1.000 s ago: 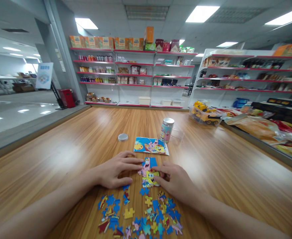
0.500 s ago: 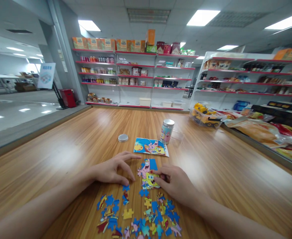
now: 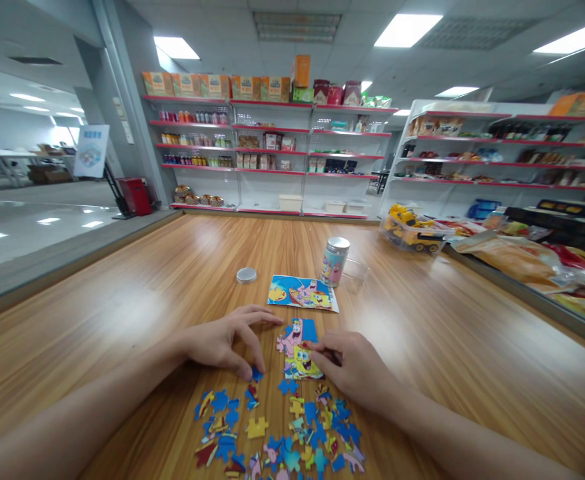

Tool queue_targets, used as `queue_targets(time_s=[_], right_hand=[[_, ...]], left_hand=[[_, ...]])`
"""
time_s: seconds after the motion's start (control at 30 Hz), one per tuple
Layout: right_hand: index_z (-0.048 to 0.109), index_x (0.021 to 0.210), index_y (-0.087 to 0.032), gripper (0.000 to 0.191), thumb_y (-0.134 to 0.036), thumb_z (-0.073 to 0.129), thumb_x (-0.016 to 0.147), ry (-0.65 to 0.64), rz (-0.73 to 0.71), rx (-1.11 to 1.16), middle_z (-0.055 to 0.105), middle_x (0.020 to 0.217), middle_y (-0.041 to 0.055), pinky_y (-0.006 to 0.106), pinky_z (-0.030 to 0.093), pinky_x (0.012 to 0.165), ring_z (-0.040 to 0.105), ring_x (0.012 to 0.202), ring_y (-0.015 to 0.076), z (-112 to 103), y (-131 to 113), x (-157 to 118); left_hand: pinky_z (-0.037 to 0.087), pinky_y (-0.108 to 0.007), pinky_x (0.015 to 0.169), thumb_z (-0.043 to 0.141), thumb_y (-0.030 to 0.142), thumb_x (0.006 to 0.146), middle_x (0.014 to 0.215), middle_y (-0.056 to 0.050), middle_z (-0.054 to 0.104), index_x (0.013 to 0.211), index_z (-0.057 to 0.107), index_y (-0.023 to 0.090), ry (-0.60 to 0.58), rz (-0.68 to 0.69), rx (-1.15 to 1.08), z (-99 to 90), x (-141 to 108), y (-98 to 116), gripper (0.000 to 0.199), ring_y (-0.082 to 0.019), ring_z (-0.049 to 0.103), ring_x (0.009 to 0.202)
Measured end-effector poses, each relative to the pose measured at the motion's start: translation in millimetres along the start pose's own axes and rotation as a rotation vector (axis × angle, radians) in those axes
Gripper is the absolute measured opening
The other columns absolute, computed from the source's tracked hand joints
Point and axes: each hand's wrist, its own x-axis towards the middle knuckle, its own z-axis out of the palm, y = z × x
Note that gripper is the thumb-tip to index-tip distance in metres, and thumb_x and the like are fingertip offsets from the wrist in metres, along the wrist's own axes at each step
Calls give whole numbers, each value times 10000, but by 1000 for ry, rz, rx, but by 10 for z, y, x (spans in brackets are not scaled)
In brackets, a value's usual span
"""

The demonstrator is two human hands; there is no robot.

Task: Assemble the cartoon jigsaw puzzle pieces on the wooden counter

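Note:
My left hand has its thumb and index finger closed around a small blue puzzle piece on the wooden table, while its other fingers stretch toward the joined puzzle section. That section shows a pink starfish figure and a yellow sponge figure. At its right edge rests my right hand, fingers curled, with index finger and thumb gripping the side. Loose pieces lie nearer me, among them a yellow piece and a blue piece. Behind the section lies a picture card with the same figures.
A cartoon-printed can with a silver lid stands by the card, next to a clear plastic box. A round silver lid lies to the left. Farther right are a bin of yellow toy trucks and packaged goods.
My left index finger has come down beside the thumb onto the blue piece, which has shifted slightly right. My right hand stays at the joined section's edge.

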Motion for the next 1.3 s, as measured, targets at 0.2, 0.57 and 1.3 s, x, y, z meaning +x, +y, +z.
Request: queue_targets(time_s=[0.2, 0.57, 1.3], right_hand=[[567, 661, -181, 286, -338, 551, 899, 20, 3, 1, 546, 609, -8, 232, 293, 529, 449, 559, 117, 49, 40, 12], [602, 710, -187, 195, -310, 595, 860, 18, 22, 44, 602, 651, -17, 218, 309, 524, 493, 577, 114, 37, 23, -11], [678, 834, -190, 120, -219, 570, 875, 17, -37, 86, 614, 773, 15, 248, 383, 600, 544, 679, 136, -26, -33, -16]], left_hand=[[185, -507, 1171, 793, 518, 738, 1491, 4, 424, 889, 767, 290, 34, -40, -28, 15, 19, 17, 275, -310, 266, 1408], [259, -459, 1135, 771, 522, 765, 1428, -49, 494, 863, 726, 233, 130, 18, 7, 78, 21, -12, 308, -292, 365, 1349], [270, -435, 1139, 793, 362, 792, 1409, -37, 505, 881, 714, 230, 143, 31, 11, 78, 7, -39, 178, -272, 381, 1340]])
